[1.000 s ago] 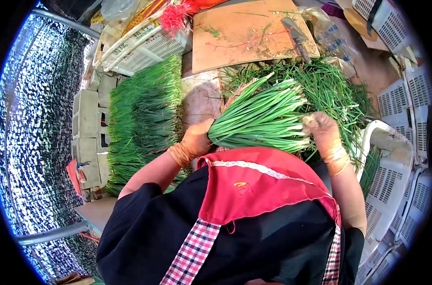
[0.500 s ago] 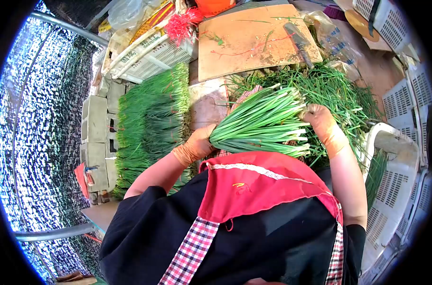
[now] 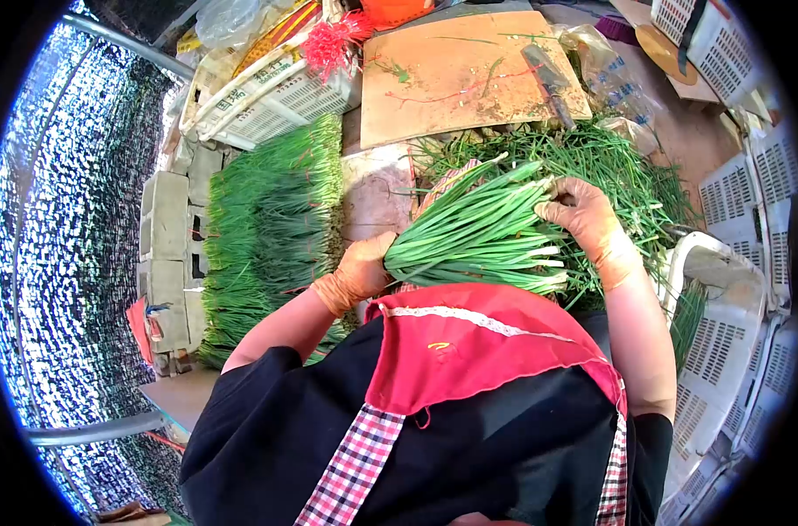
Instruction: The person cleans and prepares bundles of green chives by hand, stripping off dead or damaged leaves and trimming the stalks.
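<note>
In the head view, a fanned bundle of glossy, slender green chives (image 3: 473, 232) with pale, blunt ends lies just beyond the smooth red apron (image 3: 495, 346). The left hand (image 3: 364, 267), in wrinkled orange rubber, clamps its narrow leafy end. The right hand's (image 3: 585, 219) fingers curl at the pale ends; whether they pinch any is unclear.

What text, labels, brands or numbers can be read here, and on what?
None legibly.
White crate, upper left: green characters, too small and blurred.
Clear plastic bag, upper right: blue print, too blurred.
Red apron bib: small yellow mark, unreadable.
</note>
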The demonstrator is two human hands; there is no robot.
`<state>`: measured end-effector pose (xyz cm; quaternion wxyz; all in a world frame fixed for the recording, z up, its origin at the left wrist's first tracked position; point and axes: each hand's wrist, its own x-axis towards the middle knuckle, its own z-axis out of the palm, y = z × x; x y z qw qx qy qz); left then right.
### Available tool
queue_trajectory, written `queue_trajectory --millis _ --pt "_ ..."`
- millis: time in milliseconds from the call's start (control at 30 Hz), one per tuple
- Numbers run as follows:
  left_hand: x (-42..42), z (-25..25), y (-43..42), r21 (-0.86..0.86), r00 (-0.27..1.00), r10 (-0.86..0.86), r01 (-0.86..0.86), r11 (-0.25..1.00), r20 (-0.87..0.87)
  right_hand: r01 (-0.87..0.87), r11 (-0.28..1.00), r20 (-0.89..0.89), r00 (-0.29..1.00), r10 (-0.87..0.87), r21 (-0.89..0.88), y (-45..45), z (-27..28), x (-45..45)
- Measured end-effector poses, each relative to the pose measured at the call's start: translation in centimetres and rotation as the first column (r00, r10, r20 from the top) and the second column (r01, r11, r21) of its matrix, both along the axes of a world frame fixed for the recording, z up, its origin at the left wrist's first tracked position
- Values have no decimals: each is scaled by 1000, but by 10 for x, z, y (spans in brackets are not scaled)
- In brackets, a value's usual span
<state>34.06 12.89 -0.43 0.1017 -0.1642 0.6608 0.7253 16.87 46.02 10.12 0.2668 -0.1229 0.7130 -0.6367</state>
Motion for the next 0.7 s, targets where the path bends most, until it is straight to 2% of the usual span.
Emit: queue_trajectory --millis 67,100,133,167,200,233,267,300,333,400,467,500,533,567,600,667,700 --pt "5 5 -2 -54 999 -7 5 999 -37 32 977 -114 993 -8 212 1 -1 4" --pt "5 25 5 -260 983 -118 77 962 -143 31 977 -110 994 -8 212 0 -2 9" --pt "2 44 11 -361 964 -186 108 926 -189 157 950 -474 881 -10 271 -3 -1 15" --pt "-1 62 17 -459 940 -252 123 880 -231 295 914 -769 639 28 278 -4 1 17" --pt "-2 80 21 -682 912 -362 142 718 -191 299 913 -771 637 27 279 -1 4 16" --pt "-3 91 23 -854 882 -455 140 501 -122 199 918 -738 662 132 343 2 8 13" --pt "-4 98 26 -854 881 -457 141 501 -123 95 911 -697 677 236 401 4 12 12" --pt "-5 104 28 -911 894 -445 135 390 -58 63 864 -648 690 324 499 6 15 14" --pt "-4 106 29 -953 906 -423 134 272 7 63 865 -646 692 322 498 6 16 17" --pt "-2 101 25 -957 896 -443 105 269 -26 92 912 -738 622 262 400 5 18 25" --pt "0 105 27 -952 881 -460 39 305 -111 73 900 -716 636 289 429 5 14 32" --pt "2 108 31 -952 882 -457 38 304 -111 114 924 -759 611 224 364 3 17 38" --pt "4 110 36 -922 887 -425 -3 388 -182 152 943 -797 584 157 297 2 18 44" --pt "5 110 39 -882 887 -389 -45 468 -251 151 978 -810 586 26 141 4 8 50" --pt "5 109 39 -883 887 -389 -43 468 -249 182 983 -762 636 -127 -13 5 -2 58" --pt "7 104 37 -924 902 -389 -28 382 -188 262 941 -626 702 -339 -215 9 -18 61" --pt "6 103 37 -924 902 -390 -25 382 -186 378 895 -446 776 -446 -237 16 -17 60"
